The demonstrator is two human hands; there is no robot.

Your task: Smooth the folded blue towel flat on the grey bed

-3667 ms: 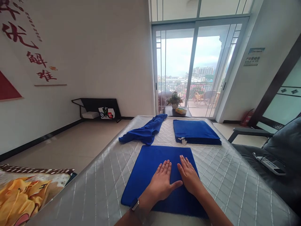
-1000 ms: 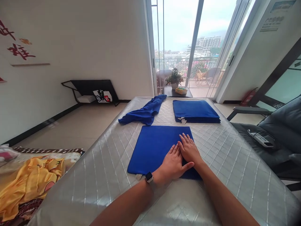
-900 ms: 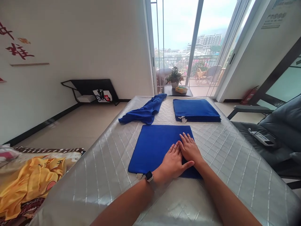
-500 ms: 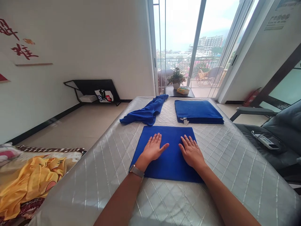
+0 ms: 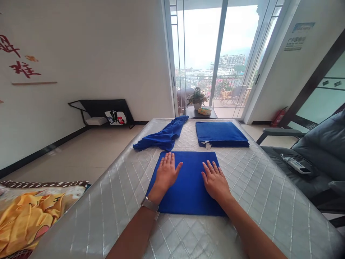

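A blue towel [image 5: 188, 187], folded into a flat rectangle, lies in front of me on the silver quilted cover [image 5: 115, 216]. My left hand [image 5: 166, 172] rests flat on its left side, fingers together and thumb out. On the right side my right hand [image 5: 215, 180] lies palm down with its fingers slightly spread. Neither hand grips anything. Beyond the towel to the right sits a neat stack of folded blue towels [image 5: 222, 132] with white tags at its front edge. A crumpled blue towel [image 5: 163, 136] lies loose at the far left.
A black armchair [image 5: 299, 154] with a white power strip [image 5: 296, 164] on its seat stands at the right. Low on the left is yellow cloth [image 5: 29, 219]. Past the far edge, a small table holds a potted plant [image 5: 197, 98] and a tissue pack [image 5: 205, 111].
The view has shifted, so the scene sits slightly lower and further left. My left hand has slid a little towards the towel's far left corner; the right stays near the right edge.
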